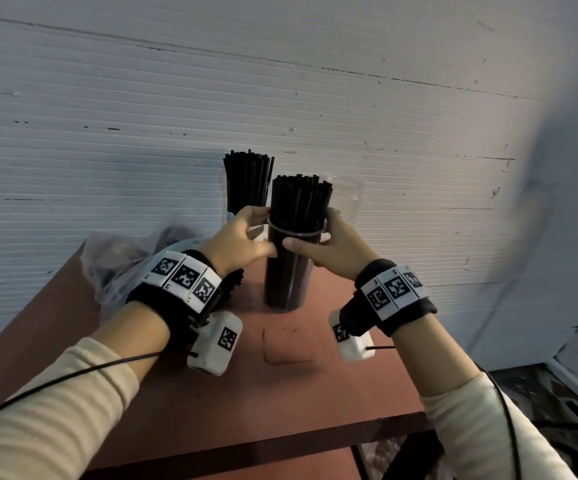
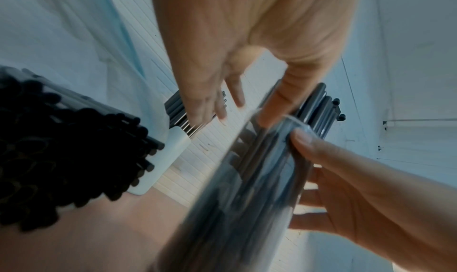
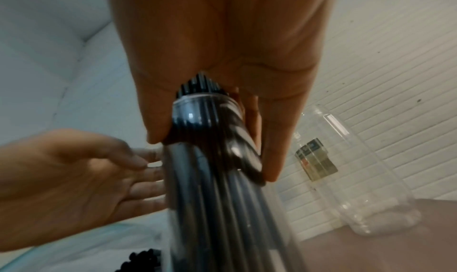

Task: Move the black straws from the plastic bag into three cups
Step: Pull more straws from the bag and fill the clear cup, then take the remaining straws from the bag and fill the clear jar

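Observation:
A clear cup (image 1: pixel 289 271) packed with black straws (image 1: pixel 299 199) stands on the red-brown table (image 1: pixel 280 393). My right hand (image 1: pixel 308 230) grips it just under the rim, thumb in front and fingers behind; the right wrist view shows this grip (image 3: pixel 212 159). My left hand (image 1: pixel 266 233) rests against the cup's left side with its fingers (image 3: pixel 146 165) fairly straight. A second cup of straws (image 1: pixel 247 181) stands behind. An empty clear cup (image 1: pixel 348 199) is at the back right. The plastic bag (image 1: pixel 124 258) lies to the left, with more straws (image 2: pixel 61 159) showing.
A white ribbed wall (image 1: pixel 280 98) rises right behind the cups. The table's right edge drops to the floor (image 1: pixel 557 393). Bare tabletop lies in front of the cup, between my wrists.

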`<action>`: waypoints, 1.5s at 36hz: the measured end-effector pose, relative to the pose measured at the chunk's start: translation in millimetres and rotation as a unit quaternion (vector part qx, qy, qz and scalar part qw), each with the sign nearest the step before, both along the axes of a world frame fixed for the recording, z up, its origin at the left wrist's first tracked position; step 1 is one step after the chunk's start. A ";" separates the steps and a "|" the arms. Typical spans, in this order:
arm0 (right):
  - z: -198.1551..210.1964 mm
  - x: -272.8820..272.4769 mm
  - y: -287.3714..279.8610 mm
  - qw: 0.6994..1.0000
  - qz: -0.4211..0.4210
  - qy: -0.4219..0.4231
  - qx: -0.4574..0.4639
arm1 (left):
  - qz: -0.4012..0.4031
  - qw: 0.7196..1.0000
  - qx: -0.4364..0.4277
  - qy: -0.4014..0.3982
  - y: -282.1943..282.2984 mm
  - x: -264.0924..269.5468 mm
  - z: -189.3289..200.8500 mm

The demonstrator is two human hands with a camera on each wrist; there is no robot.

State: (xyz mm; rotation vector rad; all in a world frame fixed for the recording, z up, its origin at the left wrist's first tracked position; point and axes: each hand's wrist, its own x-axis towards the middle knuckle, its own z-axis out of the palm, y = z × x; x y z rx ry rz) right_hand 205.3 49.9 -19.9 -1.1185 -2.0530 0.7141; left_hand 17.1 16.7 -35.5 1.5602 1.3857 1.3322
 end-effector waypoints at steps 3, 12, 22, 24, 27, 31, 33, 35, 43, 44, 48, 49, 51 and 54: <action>-1.1 2.4 5.0 0.999 -0.036 0.016 0.011 | 0.108 0.993 0.046 -0.031 10.3 -6.9 5.5; -3.5 -14.3 43.2 0.991 -0.129 0.043 0.011 | 0.270 0.961 0.027 -0.055 68.7 -21.2 23.2; -11.6 -55.9 93.2 0.987 -0.133 0.081 0.029 | 0.227 0.973 -0.026 -0.012 100.1 -31.6 0.0; -12.1 -62.1 100.5 0.987 -0.136 0.085 0.022 | 0.226 0.974 -0.027 -0.005 100.6 -33.1 -2.0; -10.8 -70.7 104.2 0.986 -0.134 0.094 0.005 | 0.231 0.972 -0.033 0.002 102.7 -35.8 -4.1; -19.8 -72.8 108.5 0.987 -0.130 0.095 -0.020 | 0.218 0.975 -0.046 -0.016 106.5 -42.9 -8.6; -18.9 -67.7 98.8 0.987 -0.133 0.087 -0.021 | 0.208 0.977 -0.049 -0.020 107.6 -46.3 -9.7; -19.6 -57.7 88.6 0.988 -0.141 0.064 -0.001 | 0.203 0.978 -0.046 -0.017 109.1 -48.2 -11.5; -3.3 -15.5 97.3 0.968 -0.202 0.064 0.138 | 0.215 0.976 -0.027 -0.014 108.8 -46.3 -16.8; 0.5 -10.7 104.4 0.967 -0.212 0.061 0.129 | 0.215 0.976 -0.030 -0.014 108.6 -46.3 -16.4; 1.7 3.4 132.6 0.972 -0.226 0.034 0.054 | 0.226 0.974 -0.023 -0.007 110.6 -47.2 -19.8; 0.4 5.6 136.5 0.974 -0.223 0.031 0.040 | 0.231 0.973 -0.023 -0.006 110.6 -47.1 -20.5; -1.6 8.9 141.4 0.976 -0.214 0.038 0.022 | 0.235 0.971 -0.027 -0.003 109.8 -46.0 -19.9; -2.6 14.4 144.7 0.976 -0.213 0.043 0.020 | 0.237 0.971 -0.034 0.000 110.1 -45.4 -18.7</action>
